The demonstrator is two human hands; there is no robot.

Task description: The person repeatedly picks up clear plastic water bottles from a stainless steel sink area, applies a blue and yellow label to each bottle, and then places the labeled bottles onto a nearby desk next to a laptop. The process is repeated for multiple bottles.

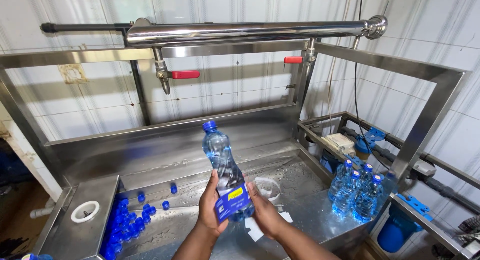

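- Between both sets of fingers, in the head view, the clear water bottle [226,172] stood tilted, its blue cap [209,125] leaning up and away to the left.
- The left hand [210,205] curled its fingers round the blue-and-yellow label [233,203]; the right hand [264,210] pressed flat on the opposite side.
- Smoothing well probably meant firm thumb pressure along the label edge, bottle kept steady.
- Right of the fingers, capped bottles [356,191] stood together; left, loose blue caps [120,220] lay in the wet steel tray [165,230].
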